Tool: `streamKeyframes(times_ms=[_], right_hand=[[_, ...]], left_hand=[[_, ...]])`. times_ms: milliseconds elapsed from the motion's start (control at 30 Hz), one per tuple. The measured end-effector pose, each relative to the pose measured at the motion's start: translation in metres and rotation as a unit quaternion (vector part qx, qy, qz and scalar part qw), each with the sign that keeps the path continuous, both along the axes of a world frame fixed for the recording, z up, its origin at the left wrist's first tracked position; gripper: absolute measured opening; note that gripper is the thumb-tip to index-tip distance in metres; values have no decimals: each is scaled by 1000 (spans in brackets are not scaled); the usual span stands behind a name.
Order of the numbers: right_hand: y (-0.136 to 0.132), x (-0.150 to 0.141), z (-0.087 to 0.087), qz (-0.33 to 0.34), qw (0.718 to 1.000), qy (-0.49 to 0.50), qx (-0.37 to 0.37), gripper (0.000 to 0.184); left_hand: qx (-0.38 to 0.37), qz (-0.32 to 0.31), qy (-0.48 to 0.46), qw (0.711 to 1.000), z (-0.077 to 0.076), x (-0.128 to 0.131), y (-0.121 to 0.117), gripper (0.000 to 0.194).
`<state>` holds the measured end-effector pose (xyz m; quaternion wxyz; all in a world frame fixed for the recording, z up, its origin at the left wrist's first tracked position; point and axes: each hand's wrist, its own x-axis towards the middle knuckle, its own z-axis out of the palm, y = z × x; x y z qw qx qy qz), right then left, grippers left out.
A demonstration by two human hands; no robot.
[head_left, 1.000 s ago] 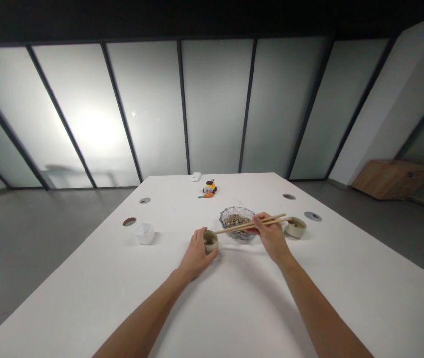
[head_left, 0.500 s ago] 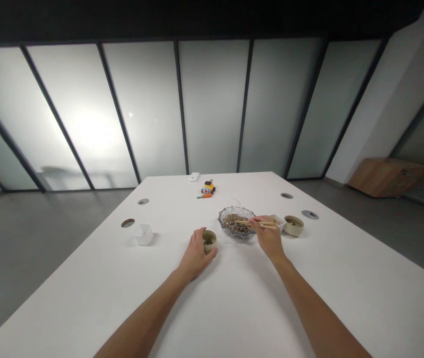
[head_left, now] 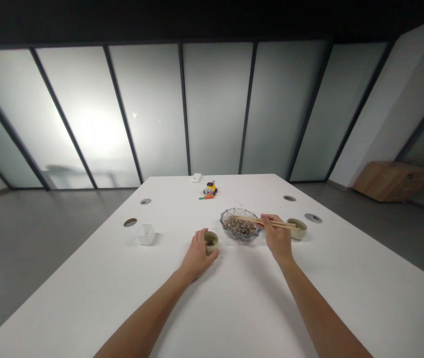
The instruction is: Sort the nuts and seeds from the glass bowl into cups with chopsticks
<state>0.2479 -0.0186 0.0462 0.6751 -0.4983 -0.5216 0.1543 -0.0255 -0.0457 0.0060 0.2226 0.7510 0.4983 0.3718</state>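
My left hand [head_left: 199,254] is wrapped round the side of a small greenish ceramic bowl [head_left: 212,245] that stands on the table with a few dark bits inside. My right hand [head_left: 277,238] grips a pair of wooden chopsticks [head_left: 251,219]. Their tips reach over a faceted clear glass bowl [head_left: 241,238], which holds a heap of what look like sunseed-like brownish seeds [head_left: 239,226]. Whether the tips pinch a seed is too small to tell. Behind my right hand stands a second greenish bowl [head_left: 298,232], partly covered by the chopsticks.
A white plastic tub [head_left: 145,234] stands on the left of the white table [head_left: 212,308]. Farther back are a yellow toy vehicle [head_left: 211,188], a toy carrot [head_left: 207,197] and a white object [head_left: 196,177]. Round holes pierce the tabletop at both sides.
My right hand has shifted slightly right with the chopsticks, their tips now higher over the seeds. It now hides the white container beside the right bowl. My left hand keeps its hold.
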Motion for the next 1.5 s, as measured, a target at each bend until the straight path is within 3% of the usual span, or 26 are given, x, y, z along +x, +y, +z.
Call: streamKeyframes(times_ms=[133, 367, 500, 600, 700, 833, 1100, 1500], right_hand=[[-5, -10, 9, 101, 979, 175, -1, 45], [-13, -24, 10, 241, 953, 165, -87, 48], [-12, -19, 8, 165, 977, 124, -53, 48], [-9, -9, 5, 33, 999, -19, -5, 49], [-5, -2, -2, -53, 986, -147, 55, 50], [-1, 0, -11, -46, 975, -199, 88, 48], [3, -5, -26, -1, 976, -208, 68, 46], [2, -5, -25, -37, 970, -223, 88, 46]], left_hand=[[-2, 0, 1, 1000, 0, 1, 0, 67], [5, -2, -1, 1000, -1, 2, 1, 69], [3, -2, 4, 1000, -1, 1, 0, 67], [1, 0, 7, 1000, 0, 1, 0, 67], [6, -1, 6, 1000, -1, 1, 0, 67], [7, -3, 6, 1000, -2, 1, 1, 66], [5, -2, 6, 1000, -1, 2, 1, 66], [2, -4, 5, 1000, -4, 2, 3, 67]])
